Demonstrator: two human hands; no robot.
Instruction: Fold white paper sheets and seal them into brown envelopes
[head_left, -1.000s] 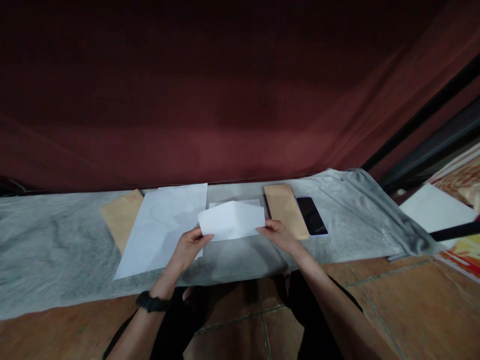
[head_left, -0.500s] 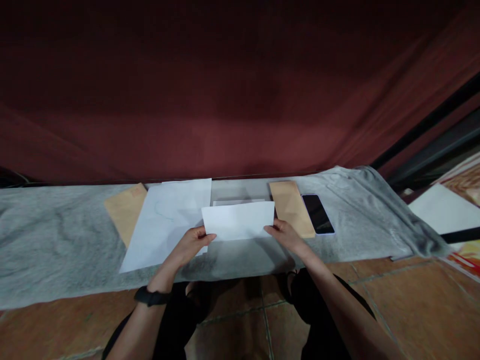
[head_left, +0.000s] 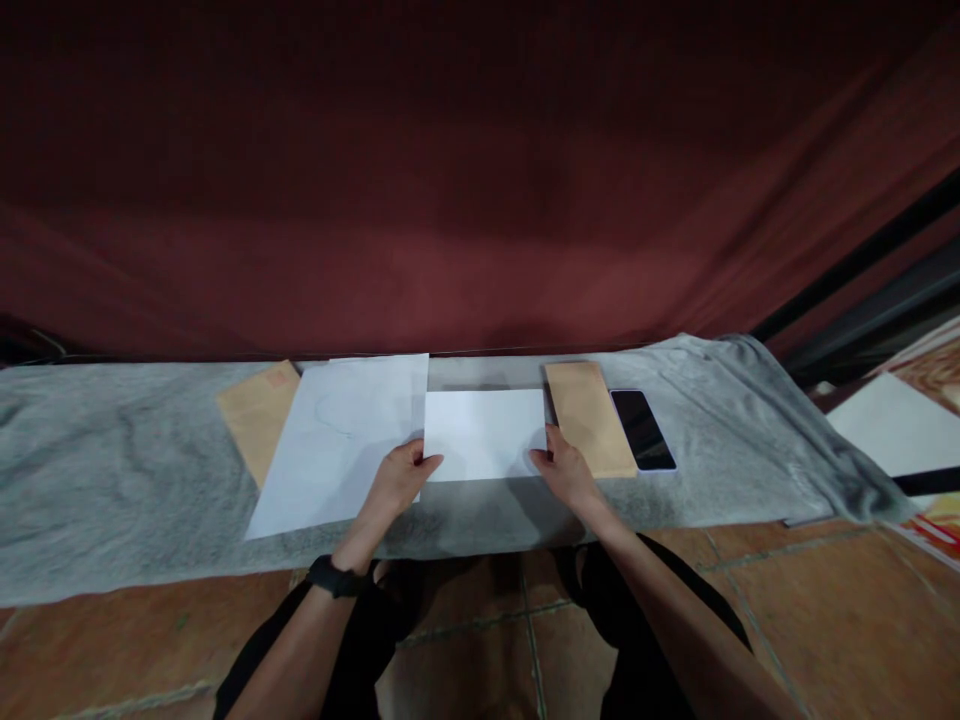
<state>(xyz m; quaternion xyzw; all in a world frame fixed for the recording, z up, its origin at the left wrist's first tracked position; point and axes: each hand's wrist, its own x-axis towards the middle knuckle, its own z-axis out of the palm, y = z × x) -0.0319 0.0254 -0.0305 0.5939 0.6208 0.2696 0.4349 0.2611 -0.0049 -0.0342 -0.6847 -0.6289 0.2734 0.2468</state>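
A folded white paper [head_left: 484, 432] lies flat on the grey cloth [head_left: 127, 470]. My left hand [head_left: 397, 482] pinches its near left corner, thumb on top. My right hand [head_left: 564, 468] holds its near right corner the same way. A larger white sheet [head_left: 341, 440] lies just left of the folded paper, partly over a tan envelope [head_left: 255, 415]. Another tan envelope [head_left: 589, 418] rests right of the folded paper, beside my right hand. A black watch sits on my left wrist.
A black phone [head_left: 642, 429] lies face up right of the tan envelope. A dark red curtain [head_left: 450, 200] hangs behind the cloth. Orange floor tiles [head_left: 825, 610] run along the near side. Papers and a dark bar [head_left: 885, 430] sit at the far right.
The folded white paper was lifted and bowed in both hands; now it has been lowered and lies flat on the cloth, a little farther from me, both hands still on its corners.
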